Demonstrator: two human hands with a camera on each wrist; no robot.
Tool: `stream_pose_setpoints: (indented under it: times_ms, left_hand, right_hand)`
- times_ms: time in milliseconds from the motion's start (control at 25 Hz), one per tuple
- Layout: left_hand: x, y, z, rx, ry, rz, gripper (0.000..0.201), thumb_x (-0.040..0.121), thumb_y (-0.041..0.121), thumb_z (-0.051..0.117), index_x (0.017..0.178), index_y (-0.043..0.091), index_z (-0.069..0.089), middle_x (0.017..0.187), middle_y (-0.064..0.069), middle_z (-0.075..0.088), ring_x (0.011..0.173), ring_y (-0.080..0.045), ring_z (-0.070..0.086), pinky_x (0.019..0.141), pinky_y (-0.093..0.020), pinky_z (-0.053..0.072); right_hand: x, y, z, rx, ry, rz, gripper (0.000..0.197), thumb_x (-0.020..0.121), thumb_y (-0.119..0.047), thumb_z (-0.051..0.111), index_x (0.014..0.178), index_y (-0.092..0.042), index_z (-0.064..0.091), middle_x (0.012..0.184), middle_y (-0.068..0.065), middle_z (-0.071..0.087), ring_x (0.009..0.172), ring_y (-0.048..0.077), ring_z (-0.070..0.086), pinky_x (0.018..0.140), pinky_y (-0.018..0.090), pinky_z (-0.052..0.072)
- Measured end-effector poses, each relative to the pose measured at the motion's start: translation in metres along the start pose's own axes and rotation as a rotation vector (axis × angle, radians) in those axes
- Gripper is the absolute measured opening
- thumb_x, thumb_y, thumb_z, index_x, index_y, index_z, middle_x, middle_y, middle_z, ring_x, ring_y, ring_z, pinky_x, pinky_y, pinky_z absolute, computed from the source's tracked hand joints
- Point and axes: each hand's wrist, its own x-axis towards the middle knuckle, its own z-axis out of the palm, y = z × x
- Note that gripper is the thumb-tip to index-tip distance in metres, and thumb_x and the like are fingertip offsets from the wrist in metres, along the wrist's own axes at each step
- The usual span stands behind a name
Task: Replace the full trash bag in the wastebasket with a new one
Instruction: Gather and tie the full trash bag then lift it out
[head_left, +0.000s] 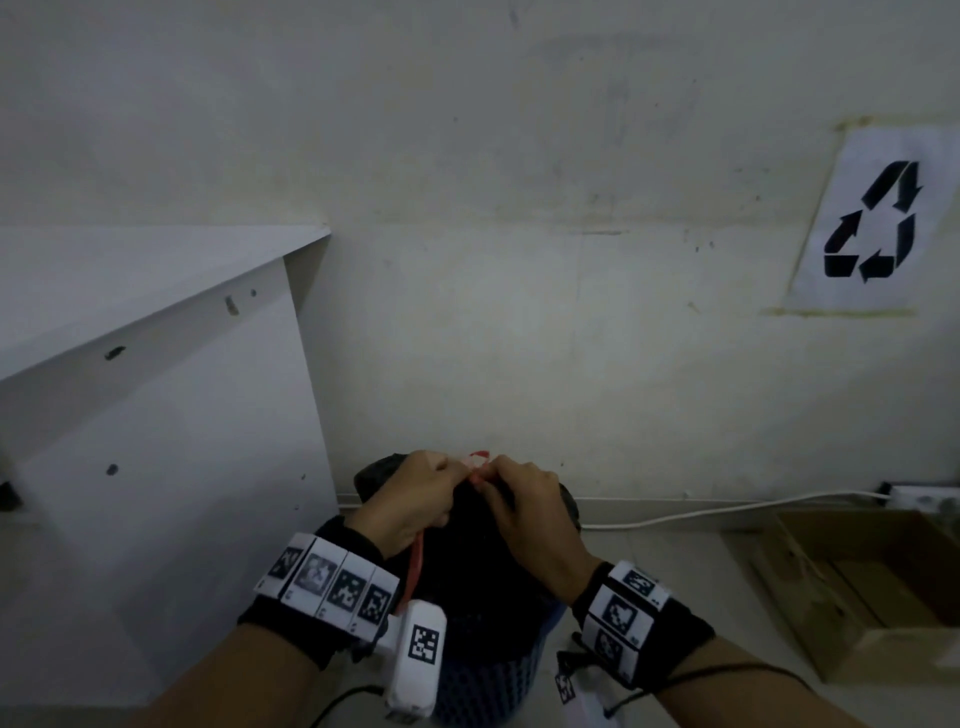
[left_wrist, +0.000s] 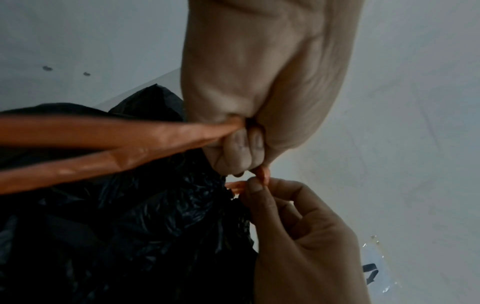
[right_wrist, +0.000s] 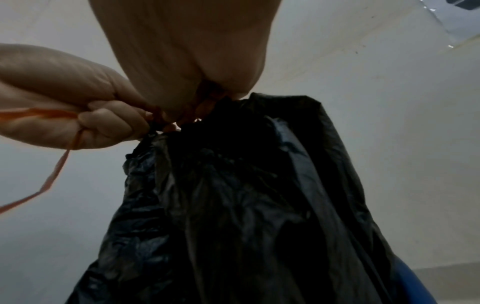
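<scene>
All three views are dimly lit, with a cool grey cast and no hard shadows. In the head view, the brightest patch is found on the wall (head_left: 519, 312) above the grip — the corners are darkened. Straight edges are bowed towards the frame borders. Below the grip, the black trash bag (right_wrist: 246, 205) is rendered nearly featureless, with faint sheen on its creases. Soft blur is seen throughout; the drawstring (left_wrist: 103, 139) nearest the left wrist lens is out of focus.
</scene>
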Motion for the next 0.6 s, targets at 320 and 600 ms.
stream_pose_setpoints:
  times_ms: [320,600]
  left_hand:
    - [0.019,-0.051,-0.046,0.251,0.276,0.359,0.019,0.081,0.018,0.076,0.089,0.016,0.059,0.072,-0.002,0.048,0.063,-0.014,0.047,0.062,-0.025,0.041]
    - [0.010,-0.055,-0.026,0.231,0.192,0.511,0.010,0.089,0.010,0.063,0.083,0.015,0.057,0.072,0.001,0.053,0.066,-0.009,0.051,0.067,-0.025,0.043]
  right_hand:
    - [-0.005,0.045,-0.017,-0.125,-0.086,0.171,0.011,0.093,-0.033,0.058,0.084,-0.028,0.054,0.074,-0.013,0.050,0.082,0.024,0.054,0.070,0.035,0.034]
    - [-0.001,0.019,-0.011,-0.547,-0.355,0.096,0.069,0.077,-0.075,0.046,0.131,-0.032,0.049,0.121,-0.005,0.063,0.109,0.024,0.053,0.085,0.040,0.028]
